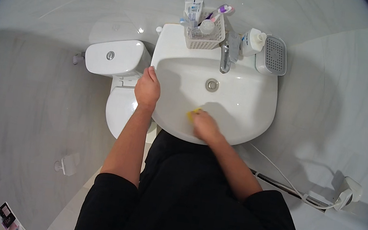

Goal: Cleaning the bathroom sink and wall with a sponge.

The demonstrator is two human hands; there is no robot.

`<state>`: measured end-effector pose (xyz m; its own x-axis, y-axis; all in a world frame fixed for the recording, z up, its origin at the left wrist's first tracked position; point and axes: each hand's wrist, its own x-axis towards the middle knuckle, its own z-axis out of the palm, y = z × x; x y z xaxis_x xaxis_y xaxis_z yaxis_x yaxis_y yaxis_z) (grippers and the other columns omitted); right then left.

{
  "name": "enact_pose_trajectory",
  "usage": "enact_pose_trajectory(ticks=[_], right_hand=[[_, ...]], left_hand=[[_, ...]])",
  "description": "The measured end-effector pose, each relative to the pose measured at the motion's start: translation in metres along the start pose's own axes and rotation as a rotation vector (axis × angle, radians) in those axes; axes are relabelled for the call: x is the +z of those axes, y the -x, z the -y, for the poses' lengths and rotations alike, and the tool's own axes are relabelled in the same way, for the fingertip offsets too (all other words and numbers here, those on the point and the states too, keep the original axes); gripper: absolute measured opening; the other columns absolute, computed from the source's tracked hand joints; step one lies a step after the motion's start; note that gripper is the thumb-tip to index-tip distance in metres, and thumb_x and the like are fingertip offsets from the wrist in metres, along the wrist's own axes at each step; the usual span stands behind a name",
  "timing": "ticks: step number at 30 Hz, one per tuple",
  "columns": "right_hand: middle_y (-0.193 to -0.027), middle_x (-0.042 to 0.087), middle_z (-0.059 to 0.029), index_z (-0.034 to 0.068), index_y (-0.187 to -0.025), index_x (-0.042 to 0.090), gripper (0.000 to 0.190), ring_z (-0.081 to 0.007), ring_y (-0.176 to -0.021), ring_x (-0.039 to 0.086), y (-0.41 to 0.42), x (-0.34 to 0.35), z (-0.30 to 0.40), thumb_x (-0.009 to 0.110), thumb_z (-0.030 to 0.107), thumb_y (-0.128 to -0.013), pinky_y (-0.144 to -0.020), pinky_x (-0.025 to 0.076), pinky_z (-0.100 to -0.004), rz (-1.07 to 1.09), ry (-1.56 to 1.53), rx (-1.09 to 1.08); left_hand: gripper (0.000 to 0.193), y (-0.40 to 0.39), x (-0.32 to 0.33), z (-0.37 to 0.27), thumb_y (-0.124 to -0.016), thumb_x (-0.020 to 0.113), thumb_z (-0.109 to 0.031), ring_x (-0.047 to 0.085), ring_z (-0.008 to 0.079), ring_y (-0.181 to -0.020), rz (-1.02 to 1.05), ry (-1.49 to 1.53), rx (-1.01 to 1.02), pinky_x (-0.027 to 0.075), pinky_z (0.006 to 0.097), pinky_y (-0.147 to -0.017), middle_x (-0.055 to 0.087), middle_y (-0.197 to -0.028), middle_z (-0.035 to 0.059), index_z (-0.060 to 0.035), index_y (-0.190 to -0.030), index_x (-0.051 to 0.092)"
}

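Before me is a white ceramic washbasin (248, 106) with a round metal drain (212, 85) and a chrome tap (227, 52) at its back. My left hand (148, 88) grips the basin's left rim, fingers mostly hidden from me. Inside the bowl, near its front wall, my right hand (205, 127) holds a small yellow sponge or cloth (191, 115) against the surface. Motion blurs that hand, and its fingers cover much of the yellow piece.
On the basin's back ledge stand a white plastic basket (204, 43) with toothbrushes and a tube, a white pump bottle (251, 42) and a grey-topped box (274, 55). A toilet (112, 57) is at left. At right, a white cable (277, 168) runs to a wall fixture (349, 193).
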<state>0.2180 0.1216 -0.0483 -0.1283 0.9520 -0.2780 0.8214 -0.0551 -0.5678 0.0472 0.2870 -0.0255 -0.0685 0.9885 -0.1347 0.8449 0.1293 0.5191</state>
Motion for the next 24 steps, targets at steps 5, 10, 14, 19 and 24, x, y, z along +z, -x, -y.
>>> enact_pose_trajectory(ticks=[5,10,14,19,24], right_hand=[[-0.094,0.066,-0.0236,-0.001,-0.091,0.069,0.019,-0.0402,-0.096,0.063,0.031,-0.045,-0.131,0.057,0.001,-0.076,-0.084,0.051,-0.0475,0.081,0.221,0.475],[-0.095,0.065,-0.0244,0.005,-0.098,0.071,0.03,-0.044,-0.094,0.061,0.027,-0.102,-0.066,0.052,0.0,-0.075,-0.084,0.05,-0.0475,0.036,-0.098,0.238],[-0.094,0.066,-0.0214,0.009,-0.098,0.073,0.03,-0.0406,-0.096,0.062,0.051,-0.065,-0.038,0.054,0.002,-0.075,-0.087,0.05,-0.046,0.125,-0.12,0.09],[-0.106,0.065,-0.0211,0.0,-0.093,0.072,0.021,-0.0379,-0.101,0.063,0.055,-0.07,-0.084,0.057,0.002,-0.077,-0.087,0.052,-0.0442,0.26,0.257,0.534],[-0.112,0.06,-0.0216,-0.003,-0.092,0.07,0.019,-0.0401,-0.099,0.061,0.059,-0.09,-0.111,0.059,0.003,-0.079,-0.084,0.052,-0.0448,-0.054,0.442,0.58]], left_hand=[[0.049,0.0,0.009,-0.006,-0.105,0.03,-0.04,0.065,0.0452,-0.081,0.007,0.006,0.022,0.051,0.0546,-0.072,0.069,-0.085,0.0238,-0.0034,-0.098,0.062],[0.05,0.0,0.004,0.001,-0.105,0.029,-0.039,0.066,0.0437,-0.081,0.002,-0.07,0.001,0.051,0.054,-0.073,0.069,-0.085,0.0221,-0.0024,-0.097,0.062],[0.051,0.001,0.0,0.002,-0.105,0.029,-0.039,0.066,0.0435,-0.081,-0.01,-0.044,0.002,0.051,0.054,-0.073,0.069,-0.084,0.0217,-0.0021,-0.098,0.063],[0.05,0.004,0.001,-0.002,-0.105,0.029,-0.039,0.066,0.0439,-0.079,0.017,-0.026,0.005,0.051,0.0542,-0.072,0.069,-0.083,0.0217,-0.0022,-0.099,0.063],[0.051,0.002,0.001,-0.001,-0.105,0.028,-0.039,0.066,0.044,-0.08,0.002,-0.03,0.01,0.051,0.0541,-0.073,0.069,-0.083,0.0222,-0.0022,-0.099,0.063]])
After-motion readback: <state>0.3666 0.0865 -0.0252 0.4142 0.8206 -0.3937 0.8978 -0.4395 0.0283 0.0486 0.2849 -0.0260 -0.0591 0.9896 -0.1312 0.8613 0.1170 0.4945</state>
